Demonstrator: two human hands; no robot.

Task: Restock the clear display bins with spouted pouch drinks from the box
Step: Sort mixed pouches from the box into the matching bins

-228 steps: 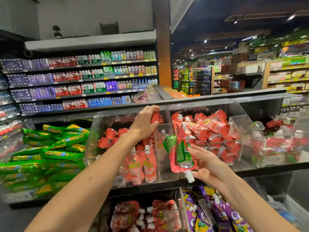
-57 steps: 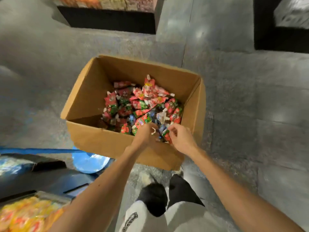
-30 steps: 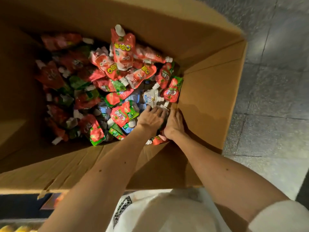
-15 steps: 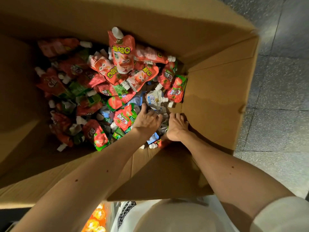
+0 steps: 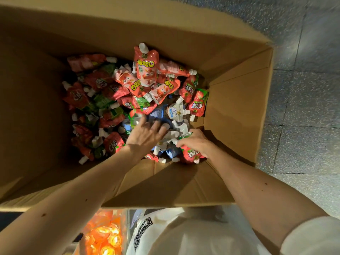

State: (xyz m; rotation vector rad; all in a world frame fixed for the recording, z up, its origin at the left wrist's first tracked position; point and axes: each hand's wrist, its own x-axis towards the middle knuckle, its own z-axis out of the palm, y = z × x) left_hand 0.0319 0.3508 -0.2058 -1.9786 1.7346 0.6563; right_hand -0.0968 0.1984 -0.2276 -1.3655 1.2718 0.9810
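A large open cardboard box (image 5: 237,111) fills the head view and holds several spouted pouch drinks. Most are red strawberry pouches (image 5: 197,104), some orange-red ones (image 5: 146,70) lie on top, and white-and-blue ones (image 5: 175,111) sit in the near right corner. My left hand (image 5: 145,134) reaches into the pile with fingers spread, lying on blue and green pouches. My right hand (image 5: 196,142) is beside it in the corner, fingers curled round a small bunch of white-blue and red pouches (image 5: 192,154). The clear display bins are out of sight.
The box stands on a grey tiled floor (image 5: 303,89), which shows to the right. Below the box's near wall are my white shirt (image 5: 184,234) and a lit bin of orange packets (image 5: 103,234).
Since a second ago my left hand has opened and spread over the pile, shifting left and forward. My right hand has closed on pouches in the corner. The camera has drawn slightly back.
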